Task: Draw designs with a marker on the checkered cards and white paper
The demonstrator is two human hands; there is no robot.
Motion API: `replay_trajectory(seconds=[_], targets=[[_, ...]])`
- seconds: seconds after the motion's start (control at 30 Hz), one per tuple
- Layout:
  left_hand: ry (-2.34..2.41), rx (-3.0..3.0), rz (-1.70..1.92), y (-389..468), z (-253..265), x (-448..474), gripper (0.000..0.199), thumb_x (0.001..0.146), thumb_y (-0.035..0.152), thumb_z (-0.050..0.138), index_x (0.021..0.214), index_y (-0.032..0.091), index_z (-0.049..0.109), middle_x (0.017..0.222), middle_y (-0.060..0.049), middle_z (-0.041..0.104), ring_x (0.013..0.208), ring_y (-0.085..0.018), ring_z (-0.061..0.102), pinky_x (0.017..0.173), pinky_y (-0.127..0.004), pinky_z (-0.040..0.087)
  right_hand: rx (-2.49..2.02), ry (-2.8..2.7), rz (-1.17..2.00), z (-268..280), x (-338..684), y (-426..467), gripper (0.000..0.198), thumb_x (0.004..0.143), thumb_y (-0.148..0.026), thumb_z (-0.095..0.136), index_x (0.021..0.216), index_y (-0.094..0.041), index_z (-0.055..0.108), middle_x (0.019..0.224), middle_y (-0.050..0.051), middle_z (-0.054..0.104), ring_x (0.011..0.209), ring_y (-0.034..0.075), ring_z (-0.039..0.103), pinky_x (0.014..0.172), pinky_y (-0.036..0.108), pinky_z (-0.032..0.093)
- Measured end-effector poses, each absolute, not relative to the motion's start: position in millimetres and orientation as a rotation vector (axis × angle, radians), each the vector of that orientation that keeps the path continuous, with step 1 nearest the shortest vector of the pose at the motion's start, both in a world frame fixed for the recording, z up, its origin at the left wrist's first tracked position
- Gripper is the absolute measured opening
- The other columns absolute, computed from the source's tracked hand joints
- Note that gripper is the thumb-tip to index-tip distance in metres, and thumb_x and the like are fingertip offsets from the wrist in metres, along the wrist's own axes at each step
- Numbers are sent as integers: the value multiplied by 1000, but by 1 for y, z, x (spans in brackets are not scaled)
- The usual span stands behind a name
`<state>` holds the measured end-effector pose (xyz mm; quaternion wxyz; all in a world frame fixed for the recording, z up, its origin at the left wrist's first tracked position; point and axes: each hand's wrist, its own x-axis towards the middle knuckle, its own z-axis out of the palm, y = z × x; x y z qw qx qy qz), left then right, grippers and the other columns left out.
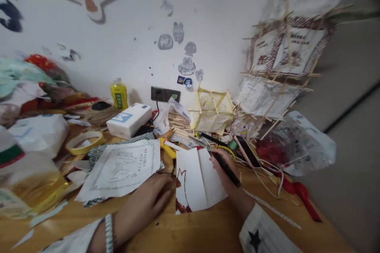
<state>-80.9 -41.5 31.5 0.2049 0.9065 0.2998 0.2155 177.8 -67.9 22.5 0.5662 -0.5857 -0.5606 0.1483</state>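
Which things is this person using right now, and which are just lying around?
In use:
- black pen-like tool, in the right hand
- white paper with red marks

Seemingly just lying about:
- yellow bottle
- tape roll
- white box
- phone

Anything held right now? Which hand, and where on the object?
Right hand: black pen, gripped near its front end, back end pointing toward the wearer. Left hand: nothing visibly held.

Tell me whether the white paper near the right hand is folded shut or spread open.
Spread open: the white paper shows two panels side by side, with a crease between them.
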Motion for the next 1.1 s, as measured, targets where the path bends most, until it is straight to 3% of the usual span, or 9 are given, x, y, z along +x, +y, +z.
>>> replay_trajectory(seconds=[0.1, 0.2, 0.4, 0.6, 0.73, 0.9, 1.1], targets=[[957, 2312, 628, -37, 32, -71, 22, 89, 27, 40, 98, 19, 58, 97, -6, 67, 89, -20, 62, 81, -31, 48, -1403, -1303, 197, 26, 183, -70, 34, 85, -35, 50, 113, -15, 54, 107, 11, 63, 99, 22, 59, 90, 39, 45], [972, 2181, 652, -34, 32, -59, 20, 87, 29, 42, 93, 19, 58, 89, -5, 68, 82, -20, 63, 75, -29, 47, -1439, -1301, 99, 25, 188, -71, 35, 88, -33, 46, 117, -15, 54, 117, 13, 60, 109, 23, 56, 96, 38, 42], [1197, 2151, 748, -27, 27, -37, 22, 77, 23, 48, 96, 16, 56, 73, -1, 62, 70, -19, 61, 67, -28, 44, -1586, -1492, 102, 13, 192, -67, 33, 85, -20, 45, 115, -16, 58, 98, 8, 68, 93, 21, 64, 84, 32, 48], [1130, 1875, 857, -19, 25, -34, 31, 67, 16, 47, 97, 16, 52, 66, 3, 55, 60, -18, 61, 63, -28, 47, -1555, -1552, 88, 4, 188, -64, 47, 73, -4, 48, 114, -23, 59, 110, 5, 66, 104, 21, 60, 90, 30, 44], [1033, 1887, 742, -17, 26, -35, 37, 68, 17, 45, 103, 15, 56, 64, 4, 52, 58, -17, 60, 59, -27, 46, -1531, -1515, 56, 3, 192, -61, 46, 73, -3, 47, 112, -22, 61, 108, 7, 66, 104, 22, 59, 91, 33, 44], [1045, 2230, 633, -12, 20, -34, 35, 72, 15, 44, 100, 15, 65, 69, 0, 60, 68, -18, 59, 66, -27, 43, -1480, -1410, -70, 7, 204, -56, 43, 72, -5, 46, 109, -19, 62, 109, 10, 65, 105, 24, 57, 93, 38, 42], [1028, 2327, 641, -11, 9, -32, 37, 67, 14, 51, 100, 18, 67, 76, -1, 64, 69, -17, 57, 66, -24, 42, -1332, -1322, -52, 16, 205, -58, 30, 71, -12, 52, 97, -20, 64, 96, 9, 67, 93, 24, 60, 85, 39, 45]])
